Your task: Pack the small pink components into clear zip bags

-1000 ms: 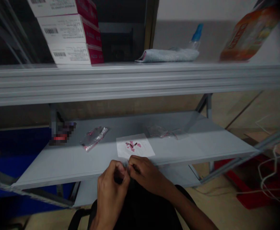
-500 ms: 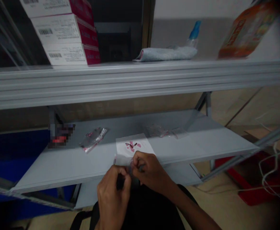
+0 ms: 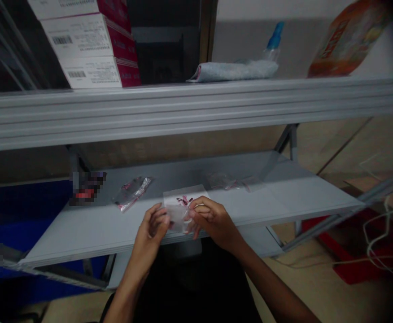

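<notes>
A small clear plastic bag is stretched between my two hands, above the shelf's front edge. My left hand has its thumb and curved fingers at the bag's left edge. At the bag's right side my right hand pinches the plastic. Just behind them lies a sheet of white paper with a few small dark pieces and pink spots on it. The bag and my right hand hide the paper's near part.
A clear bag with pink contents lies on the lower shelf to the left. Further clear bags lie to the right. An upper shelf crosses in front, bearing stacked boxes, a folded cloth and a blue-topped spray bottle.
Both hands have risen forward, toward the paper, and moved a little apart. The clear bag now shows spread between them, where before it was mostly hidden by bunched fingers.
</notes>
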Demonstrator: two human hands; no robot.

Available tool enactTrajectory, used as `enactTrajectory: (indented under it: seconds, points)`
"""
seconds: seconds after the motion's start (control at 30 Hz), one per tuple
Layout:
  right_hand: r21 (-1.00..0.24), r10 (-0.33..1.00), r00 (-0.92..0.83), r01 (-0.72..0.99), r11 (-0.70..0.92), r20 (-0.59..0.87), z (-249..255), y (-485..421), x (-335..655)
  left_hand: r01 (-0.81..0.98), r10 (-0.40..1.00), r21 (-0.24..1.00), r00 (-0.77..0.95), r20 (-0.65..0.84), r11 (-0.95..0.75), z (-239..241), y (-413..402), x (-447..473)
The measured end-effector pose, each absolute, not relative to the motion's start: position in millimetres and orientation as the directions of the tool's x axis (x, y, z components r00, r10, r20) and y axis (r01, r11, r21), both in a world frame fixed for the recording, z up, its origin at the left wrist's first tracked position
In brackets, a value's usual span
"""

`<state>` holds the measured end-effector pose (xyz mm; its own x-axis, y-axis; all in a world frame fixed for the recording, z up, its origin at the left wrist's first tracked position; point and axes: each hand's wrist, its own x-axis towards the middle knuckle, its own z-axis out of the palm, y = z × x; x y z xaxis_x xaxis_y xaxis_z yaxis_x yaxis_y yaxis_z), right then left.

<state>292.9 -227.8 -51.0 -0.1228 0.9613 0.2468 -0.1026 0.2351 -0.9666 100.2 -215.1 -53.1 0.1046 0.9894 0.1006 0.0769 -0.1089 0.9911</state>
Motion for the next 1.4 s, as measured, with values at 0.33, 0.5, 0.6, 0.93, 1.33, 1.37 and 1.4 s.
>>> enactTrajectory:
  seconds: [0.33,0.5,0.6,0.93,1.33,1.37,1.4]
  points:
    - [-0.903,0.895,-0.244,0.125,0.411,0.374,-67.1,-204.8,302.6,-0.168,0.988,0.979,0.114,-0.099,0.118,-75.4,-187.9,94.2]
    - [-0.757,0.819,-0.379,0.342,0.557,0.431,-70.1,-184.5,316.3,-0.098,0.993,0.994,0.113,-0.04,0.051,-73.6,-175.1,94.4]
    - [-0.739,0.809,-0.406,0.36,0.57,0.426,-73.1,-164.0,319.9,-0.08,0.993,0.996,0.115,-0.019,0.028,-74.0,-162.8,96.0]
    - [-0.727,0.805,-0.373,0.362,0.584,0.461,-94.8,-126.2,325.5,-0.085,0.994,0.996,0.104,-0.031,0.04,-75.1,-135.4,92.2]
    - [-0.558,0.673,-0.429,0.376,0.74,0.602,-99.6,-126.8,326.9,-0.044,0.982,0.997,0.183,-0.05,0.059,-72.9,-133.1,91.6]
    - [-0.56,0.666,-0.417,0.362,0.746,0.618,-101.1,-126.0,326.8,-0.048,0.982,0.997,0.182,-0.05,0.06,-73.4,-132.4,91.3]
    - [-0.562,0.663,-0.406,0.35,0.749,0.629,-102.5,-125.3,326.8,-0.053,0.983,0.997,0.176,-0.047,0.058,-74.0,-131.5,90.8]
